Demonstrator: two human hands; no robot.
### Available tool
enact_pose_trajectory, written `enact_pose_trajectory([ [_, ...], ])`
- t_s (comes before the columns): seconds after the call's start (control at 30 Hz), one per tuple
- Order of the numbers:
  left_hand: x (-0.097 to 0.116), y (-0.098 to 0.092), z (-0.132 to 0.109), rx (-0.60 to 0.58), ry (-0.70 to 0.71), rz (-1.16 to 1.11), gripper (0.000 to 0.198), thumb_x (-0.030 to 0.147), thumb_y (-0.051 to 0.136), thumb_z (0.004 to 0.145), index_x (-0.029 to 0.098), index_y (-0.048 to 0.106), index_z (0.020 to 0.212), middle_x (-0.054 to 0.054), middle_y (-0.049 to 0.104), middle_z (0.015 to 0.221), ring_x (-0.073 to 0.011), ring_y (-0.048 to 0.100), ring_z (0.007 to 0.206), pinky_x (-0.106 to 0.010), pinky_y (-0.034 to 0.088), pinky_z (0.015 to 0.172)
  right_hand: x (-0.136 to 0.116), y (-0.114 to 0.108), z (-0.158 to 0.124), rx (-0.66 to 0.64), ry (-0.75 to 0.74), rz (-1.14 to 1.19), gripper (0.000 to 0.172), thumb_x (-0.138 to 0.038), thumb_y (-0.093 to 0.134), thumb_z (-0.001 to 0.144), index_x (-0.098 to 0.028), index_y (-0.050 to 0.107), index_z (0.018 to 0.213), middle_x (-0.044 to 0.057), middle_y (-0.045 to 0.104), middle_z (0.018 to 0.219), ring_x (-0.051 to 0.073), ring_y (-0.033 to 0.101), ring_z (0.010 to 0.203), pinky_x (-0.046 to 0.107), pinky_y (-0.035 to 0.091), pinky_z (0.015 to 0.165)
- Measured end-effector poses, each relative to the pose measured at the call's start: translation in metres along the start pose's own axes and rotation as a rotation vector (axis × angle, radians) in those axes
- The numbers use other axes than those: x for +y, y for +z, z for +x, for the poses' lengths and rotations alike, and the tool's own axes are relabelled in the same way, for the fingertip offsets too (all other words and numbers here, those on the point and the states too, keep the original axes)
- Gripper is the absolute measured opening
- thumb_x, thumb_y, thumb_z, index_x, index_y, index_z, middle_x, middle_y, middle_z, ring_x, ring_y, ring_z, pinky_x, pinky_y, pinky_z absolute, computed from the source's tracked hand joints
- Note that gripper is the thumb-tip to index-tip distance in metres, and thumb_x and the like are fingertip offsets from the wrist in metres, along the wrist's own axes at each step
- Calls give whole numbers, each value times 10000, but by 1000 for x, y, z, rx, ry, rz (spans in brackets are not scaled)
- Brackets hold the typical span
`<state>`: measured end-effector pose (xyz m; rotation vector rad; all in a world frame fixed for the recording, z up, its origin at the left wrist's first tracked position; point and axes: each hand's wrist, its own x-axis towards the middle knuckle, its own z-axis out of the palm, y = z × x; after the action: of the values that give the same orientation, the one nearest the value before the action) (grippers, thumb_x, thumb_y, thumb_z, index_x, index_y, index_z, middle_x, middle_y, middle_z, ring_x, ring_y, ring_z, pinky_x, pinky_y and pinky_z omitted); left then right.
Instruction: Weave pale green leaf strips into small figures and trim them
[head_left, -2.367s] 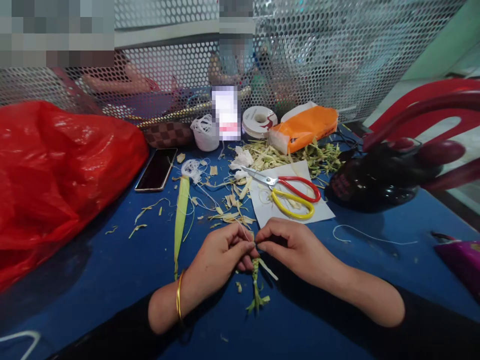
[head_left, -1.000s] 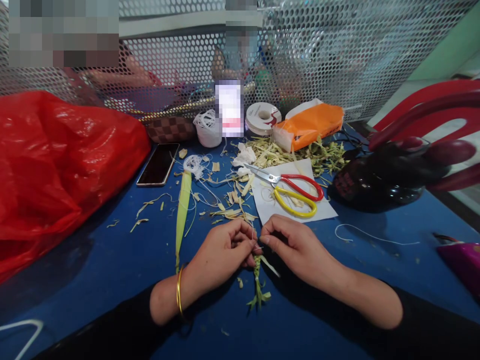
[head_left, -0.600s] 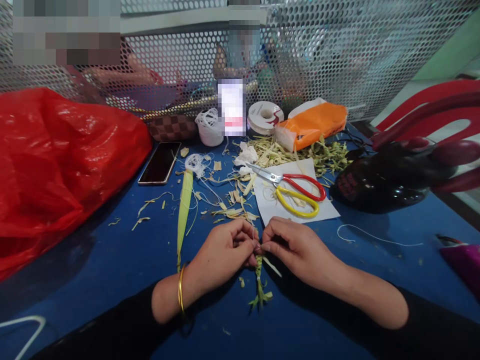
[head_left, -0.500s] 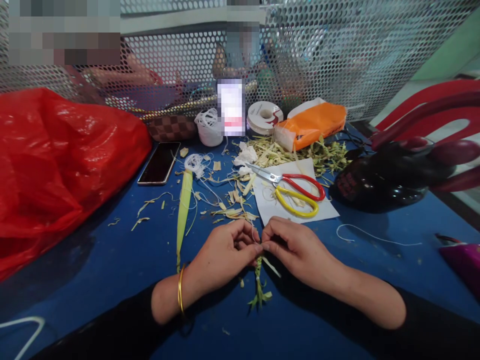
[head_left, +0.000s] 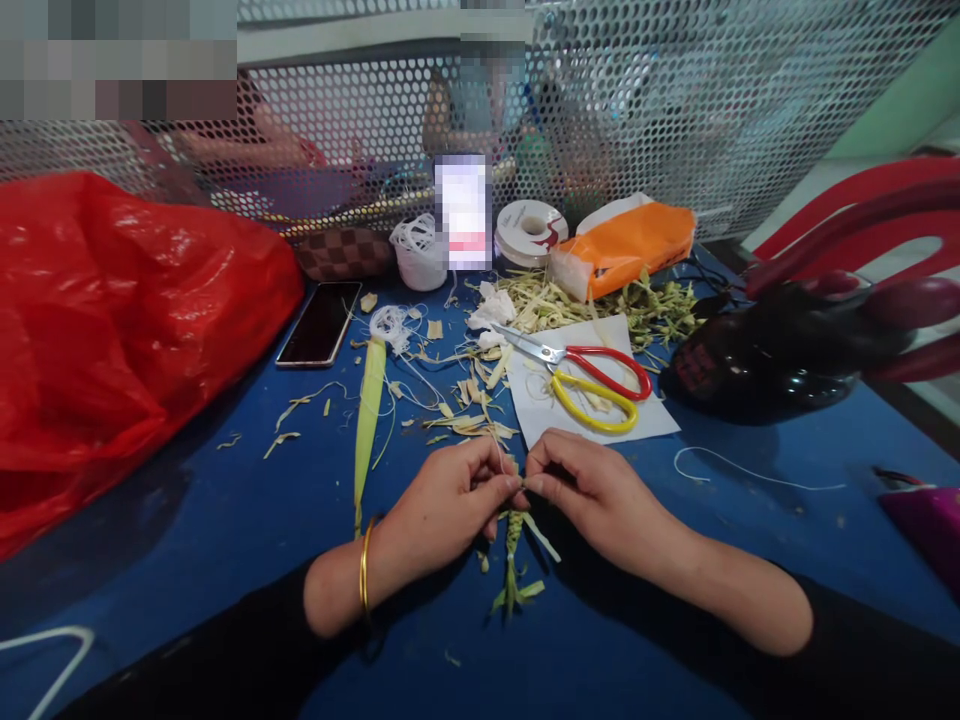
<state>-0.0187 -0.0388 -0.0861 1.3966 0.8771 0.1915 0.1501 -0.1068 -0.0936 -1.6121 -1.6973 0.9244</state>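
The blue table (head_left: pixel 210 530) is strewn with leaf scraps, and the left hand (head_left: pixel 442 500) and right hand (head_left: pixel 600 492) still pinch the top of the plaited leaf (head_left: pixel 512 555) between their fingertips, barely shifted from a moment ago. Scissors (head_left: pixel 556 357) lie just beyond. A red bag (head_left: pixel 112 320) crowds the left, and bare table opens to the right.

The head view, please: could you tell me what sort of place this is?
Probably a handicraft workbench, perhaps for leaf weaving: leaf trimmings litter the blue table beside scissors, a thread spool stands at its back, and the left hand and right hand pinch a plaited leaf strip.
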Motion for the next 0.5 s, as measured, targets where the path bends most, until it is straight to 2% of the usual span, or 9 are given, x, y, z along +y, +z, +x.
enact_pose_trajectory([
  [0.27, 7, -2, 2, -15, -94, -15, 88, 238, 566, 802, 186, 503, 769, 18, 662, 688, -35, 477, 384, -152, 314, 352, -1, 4, -3, 46, -125, -18, 162, -167, 489, 893, -201, 506, 735, 9, 552, 762, 136, 517, 696, 273, 382, 631],
  [0.5, 4, -5, 2, -87, -60, -8, 130, 259, 558, 835, 182, 471, 775, -6, 682, 734, -62, 566, 465, -159, 385, 399, -1, 4, -2, 27, -53, -44, 160, -159, 483, 892, -203, 501, 740, 11, 550, 761, 142, 509, 693, 276, 370, 623],
])
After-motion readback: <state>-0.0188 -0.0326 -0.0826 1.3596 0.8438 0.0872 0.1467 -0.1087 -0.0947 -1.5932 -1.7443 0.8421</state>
